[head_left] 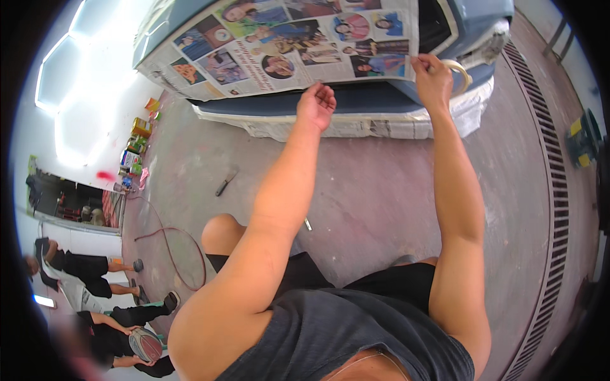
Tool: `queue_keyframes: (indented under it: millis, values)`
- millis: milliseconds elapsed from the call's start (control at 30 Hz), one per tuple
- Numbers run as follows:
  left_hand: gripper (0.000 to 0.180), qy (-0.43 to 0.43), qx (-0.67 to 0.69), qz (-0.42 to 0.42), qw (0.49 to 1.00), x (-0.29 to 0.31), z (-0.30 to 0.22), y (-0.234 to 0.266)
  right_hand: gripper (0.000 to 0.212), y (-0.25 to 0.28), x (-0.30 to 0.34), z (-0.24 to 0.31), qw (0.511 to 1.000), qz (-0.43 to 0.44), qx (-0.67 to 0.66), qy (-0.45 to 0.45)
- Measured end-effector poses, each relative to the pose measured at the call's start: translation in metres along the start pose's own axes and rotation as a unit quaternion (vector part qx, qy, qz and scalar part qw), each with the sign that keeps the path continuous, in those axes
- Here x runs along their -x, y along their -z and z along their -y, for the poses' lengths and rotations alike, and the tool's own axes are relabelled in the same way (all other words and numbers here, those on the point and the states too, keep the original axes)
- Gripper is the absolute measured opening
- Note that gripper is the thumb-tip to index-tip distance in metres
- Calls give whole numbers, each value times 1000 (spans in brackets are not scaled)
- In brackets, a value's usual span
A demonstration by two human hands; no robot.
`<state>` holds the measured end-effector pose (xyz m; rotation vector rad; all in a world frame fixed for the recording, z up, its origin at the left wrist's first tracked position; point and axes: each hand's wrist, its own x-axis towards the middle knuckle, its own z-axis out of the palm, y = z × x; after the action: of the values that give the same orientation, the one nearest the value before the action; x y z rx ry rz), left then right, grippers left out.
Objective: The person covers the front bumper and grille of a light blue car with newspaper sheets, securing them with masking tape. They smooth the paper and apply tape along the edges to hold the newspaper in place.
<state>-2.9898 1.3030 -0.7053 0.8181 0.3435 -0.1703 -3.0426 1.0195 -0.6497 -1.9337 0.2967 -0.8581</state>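
A printed newspaper sheet [273,54] lies over the blue-grey car body part [279,101] ahead of me. My left hand [316,106] is at the sheet's lower edge, palm turned inward, its fingers loosely curled and apart with nothing visible in them. My right hand [434,82] is closed at the sheet's lower right corner, thumb and forefinger pinched near its edge. A cream roll of masking tape [466,77] is held in that hand, sticking out on its right side. More paper [273,129] covers the part's lower edge.
On the floor lie a dark-handled scraper-like tool [225,183] and a red hose [166,230]. Cans [132,159] line the left wall. At lower left are two people, one holding a basketball [145,345]. A drain grate [551,159] and a dark bucket [582,140] are at right.
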Motion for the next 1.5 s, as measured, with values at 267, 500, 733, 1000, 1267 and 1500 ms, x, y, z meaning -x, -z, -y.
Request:
queue_keyframes:
  millis: [267, 500, 733, 1000, 1267, 1500]
  values:
    - [18, -25, 8, 47, 999, -14, -8, 19, 31, -14, -4, -13, 996, -38, -9, 86]
    - [9, -80, -7, -108, 991, 9, -10, 20, 26, 3, -3, -20, 986, -114, -25, 116]
    - [16, -234, 35, -269, 933, 28, -60, 76, 46, 16, 26, 24, 938, -119, -205, 252]
    - [19, -273, -69, -69, 957, 111, -62, 17, 88, -14, 94, 37, 855, 256, -414, 178]
    - [27, -271, -340, 106, 894, 168, -64, -57, 102, -19, 100, 39, 808, 367, -435, 154]
    - [29, -162, -389, 98, 902, 162, -66, -73, 96, -19, 98, 42, 833, 288, -373, 290]
